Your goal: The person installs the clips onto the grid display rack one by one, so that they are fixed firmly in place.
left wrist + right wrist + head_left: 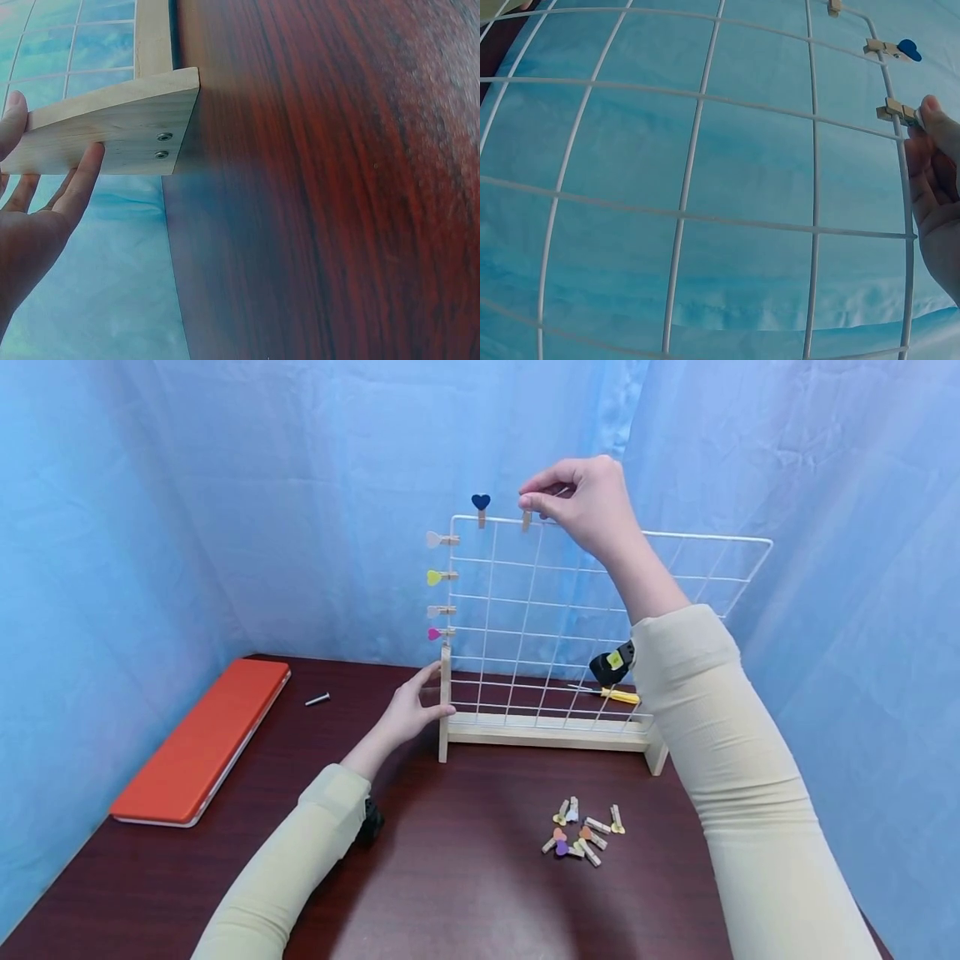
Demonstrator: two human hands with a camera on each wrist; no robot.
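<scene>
A white wire grid (pixel 592 568) stands upright in a wooden stand (pixel 547 735). High at its top wire, my right hand (pixel 588 502) pinches a small wooden clothespin (pixel 895 111) between thumb and fingers. The clothespin sits across the wire, its ornament mostly hidden by the fingers. Beside it a clothespin with a dark blue heart (pixel 481 503) is clipped on. Down the grid's left side are several heart clothespins, among them a yellow one (pixel 435 577) and a pink one (pixel 434 633). My left hand (pixel 405 706) holds the stand's left upright (pixel 112 124), thumb and fingers against the wood.
Several loose heart clothespins (pixel 585 847) lie on the dark wooden table (pixel 450 860) in front of the stand. An orange case (pixel 202 739) lies at the left, near a screw (pixel 317 699). Behind the grid is a yellow-handled screwdriver (pixel 619 696). Light blue curtains (pixel 322 510) hang behind.
</scene>
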